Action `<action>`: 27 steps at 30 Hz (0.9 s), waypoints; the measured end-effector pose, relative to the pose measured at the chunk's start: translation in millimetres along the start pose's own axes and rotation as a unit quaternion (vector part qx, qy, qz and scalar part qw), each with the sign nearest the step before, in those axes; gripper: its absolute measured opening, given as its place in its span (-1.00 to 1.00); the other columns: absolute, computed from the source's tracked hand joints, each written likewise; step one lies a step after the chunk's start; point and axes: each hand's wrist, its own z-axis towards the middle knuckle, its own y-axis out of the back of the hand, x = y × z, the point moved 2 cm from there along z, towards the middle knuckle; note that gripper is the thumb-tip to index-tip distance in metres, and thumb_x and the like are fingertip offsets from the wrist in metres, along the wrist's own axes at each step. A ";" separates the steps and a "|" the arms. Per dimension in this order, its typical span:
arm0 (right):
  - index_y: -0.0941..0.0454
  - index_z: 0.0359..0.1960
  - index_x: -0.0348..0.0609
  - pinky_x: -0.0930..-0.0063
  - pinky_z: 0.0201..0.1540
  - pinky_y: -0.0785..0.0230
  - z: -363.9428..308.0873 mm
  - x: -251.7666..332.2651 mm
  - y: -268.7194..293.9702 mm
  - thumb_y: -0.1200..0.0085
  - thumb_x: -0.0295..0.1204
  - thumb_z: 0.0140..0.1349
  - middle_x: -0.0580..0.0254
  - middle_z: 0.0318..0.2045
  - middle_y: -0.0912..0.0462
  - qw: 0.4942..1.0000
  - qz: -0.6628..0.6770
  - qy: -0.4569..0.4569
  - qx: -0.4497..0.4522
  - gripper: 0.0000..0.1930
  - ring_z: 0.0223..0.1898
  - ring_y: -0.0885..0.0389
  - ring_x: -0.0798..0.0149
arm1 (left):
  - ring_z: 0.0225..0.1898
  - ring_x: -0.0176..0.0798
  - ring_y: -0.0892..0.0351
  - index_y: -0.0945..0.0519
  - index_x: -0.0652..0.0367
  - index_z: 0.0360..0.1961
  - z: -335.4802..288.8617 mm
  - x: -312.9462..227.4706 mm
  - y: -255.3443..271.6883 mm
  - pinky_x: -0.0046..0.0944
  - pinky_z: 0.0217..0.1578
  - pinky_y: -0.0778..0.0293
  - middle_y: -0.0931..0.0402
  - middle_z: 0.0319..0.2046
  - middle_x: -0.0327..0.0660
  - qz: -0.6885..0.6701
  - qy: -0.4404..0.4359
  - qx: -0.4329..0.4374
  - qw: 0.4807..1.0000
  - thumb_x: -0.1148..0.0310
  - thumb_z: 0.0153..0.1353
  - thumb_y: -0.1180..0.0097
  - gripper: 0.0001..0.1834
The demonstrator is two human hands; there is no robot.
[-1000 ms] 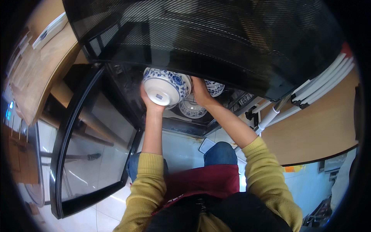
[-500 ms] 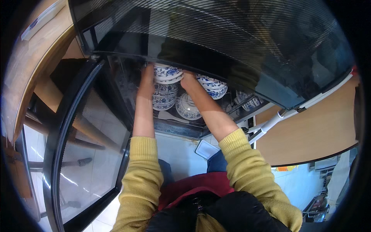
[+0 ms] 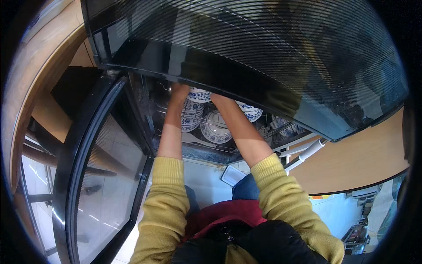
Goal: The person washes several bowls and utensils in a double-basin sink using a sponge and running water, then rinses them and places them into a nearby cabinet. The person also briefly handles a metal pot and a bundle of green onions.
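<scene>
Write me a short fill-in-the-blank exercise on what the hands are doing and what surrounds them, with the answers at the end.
1. A patterned bowl shows ____ the left hand and the right hand.
2. The stacked white bowls carry a floral pattern coloured ____.
3. Beyond the yellow sleeves, both forearms are ____.
4. The framed glass door on the left of the picture stands ____.

Missing words: between; blue; bare; open.
</scene>
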 end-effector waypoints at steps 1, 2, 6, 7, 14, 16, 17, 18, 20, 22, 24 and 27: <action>-0.36 0.12 -0.11 0.43 0.01 -0.28 -5.9 -2.0 2.2 0.00 -0.29 0.28 0.22 0.01 -0.45 0.999 0.013 0.013 0.034 -0.60 -0.02 -0.38 0.29 | 0.02 -0.03 -0.47 -0.48 0.28 0.03 1.4 -1.1 0.6 -0.19 -0.01 -0.35 -0.50 -0.02 0.03 0.038 -0.044 -0.003 0.998 0.10 0.17 -0.08 -0.47; -0.36 0.12 -0.11 0.43 0.01 -0.28 -12.0 -5.8 6.0 0.00 -0.29 0.28 0.22 0.00 -0.45 0.997 -0.069 0.019 0.023 -0.61 -0.02 -0.38 0.29 | 0.02 -0.02 -0.48 -0.48 0.28 0.03 2.2 -1.7 0.9 -0.18 -0.02 -0.36 -0.50 -0.02 0.04 0.089 -0.076 -0.005 0.993 0.09 0.17 -0.08 -0.48; -0.42 0.08 -0.13 0.48 -0.08 -0.31 -36.1 -24.5 27.5 0.06 -0.37 0.32 0.29 -0.09 -0.45 0.965 -0.239 0.108 0.013 -0.68 -0.11 -0.38 0.40 | -0.03 0.03 -0.50 -0.51 0.28 -0.02 6.5 3.4 -4.5 -0.16 -0.05 -0.37 -0.53 -0.07 0.06 0.117 -0.104 0.035 0.987 0.15 0.15 -0.11 -0.53; -0.42 0.08 -0.14 0.49 -0.09 -0.31 -41.7 -27.1 33.6 0.07 -0.38 0.33 0.31 -0.12 -0.46 0.959 -0.262 0.109 0.020 -0.69 -0.14 -0.38 0.41 | -0.05 0.04 -0.50 -0.52 0.28 -0.03 5.5 5.8 -7.4 -0.15 -0.05 -0.37 -0.54 -0.10 0.06 0.041 -0.123 0.021 0.991 0.17 0.14 -0.12 -0.54; -0.46 0.04 -0.20 0.45 -0.06 -0.39 -180.9 14.6 89.7 -0.02 -0.49 0.23 0.03 0.02 -0.49 0.816 -0.465 0.234 0.252 -0.68 -0.02 -0.54 0.17 | -0.03 0.11 -0.41 -0.46 0.34 -0.04 -52.1 -10.9 -8.4 -0.11 -0.01 -0.32 -0.49 -0.12 0.07 0.057 -0.250 -0.147 0.955 0.35 0.07 -0.15 -0.57; -0.48 0.02 -0.19 0.45 -0.06 -0.41 -245.5 47.1 116.9 -0.04 -0.49 0.23 0.03 0.03 -0.49 0.844 -0.447 0.135 0.264 -0.69 -0.02 -0.53 0.17 | 0.06 0.16 -0.31 -0.40 0.34 0.03 -97.4 -33.0 -2.0 -0.09 0.05 -0.26 -0.40 -0.04 0.10 0.044 -0.214 -0.183 0.959 0.45 0.05 -0.13 -0.53; -0.48 0.02 -0.18 0.44 -0.07 -0.42 -272.1 67.1 130.3 -0.04 -0.50 0.22 0.04 0.03 -0.48 0.833 -0.469 0.103 0.276 -0.69 -0.02 -0.54 0.15 | 0.04 0.14 -0.33 -0.39 0.36 0.03 -121.6 -44.5 -9.5 -0.10 0.04 -0.27 -0.40 -0.06 0.08 0.020 -0.168 -0.231 0.958 0.52 0.05 -0.09 -0.54; -0.49 0.02 -0.17 0.43 -0.08 -0.42 -306.7 85.7 141.4 -0.04 -0.51 0.22 0.05 0.04 -0.47 0.824 -0.479 0.066 0.297 -0.69 -0.03 -0.54 0.14 | -0.03 0.09 -0.37 -0.35 0.40 0.02 -168.4 -55.7 -22.9 -0.13 0.03 -0.29 -0.34 -0.01 0.08 -0.075 -0.158 -0.332 0.927 0.65 0.03 0.05 -0.56; -0.50 0.00 -0.12 0.38 -0.04 -0.39 -364.6 132.2 158.1 -0.07 -0.52 0.17 0.12 0.04 -0.46 0.758 -0.559 0.076 0.326 -0.67 0.00 -0.52 0.13 | 0.03 0.02 -0.38 -0.34 0.34 0.06 -237.9 -81.4 -41.2 -0.15 0.04 -0.31 -0.25 0.09 0.03 0.007 -0.175 -0.336 0.925 0.70 -0.02 0.15 -0.49; -0.51 -0.01 -0.11 0.33 0.02 -0.34 -417.0 179.6 158.5 -0.10 -0.52 0.12 0.18 0.04 -0.46 0.673 -0.587 0.166 0.418 -0.65 0.03 -0.48 0.13 | -0.02 0.03 -0.40 -0.34 0.30 0.07 -327.2 -99.6 -67.5 -0.15 0.02 -0.32 -0.25 0.10 0.05 -0.059 -0.066 -0.291 0.953 0.65 -0.02 0.13 -0.48; -0.47 0.02 -0.07 0.23 0.12 -0.23 -463.7 228.8 153.2 -0.14 -0.49 -0.02 0.21 0.07 -0.42 0.601 -0.563 0.259 0.505 -0.53 0.11 -0.37 0.11 | -0.03 0.05 -0.44 -0.35 0.25 0.08 -418.4 -119.7 -88.3 -0.15 -0.04 -0.39 -0.29 0.08 0.06 0.194 0.060 -0.193 0.960 0.59 -0.03 0.04 -0.47; -0.31 0.18 -0.09 0.10 0.16 -0.16 -521.3 280.9 115.2 -0.15 -0.45 -0.07 0.14 0.15 -0.34 0.533 -0.487 0.269 0.637 -0.34 0.21 -0.25 0.06 | -0.37 -0.13 -0.59 -0.56 0.12 -0.18 -502.4 -165.1 -113.4 -0.27 -0.31 -0.48 -0.60 -0.32 -0.14 0.145 0.069 0.020 0.987 0.59 0.00 -0.08 -0.69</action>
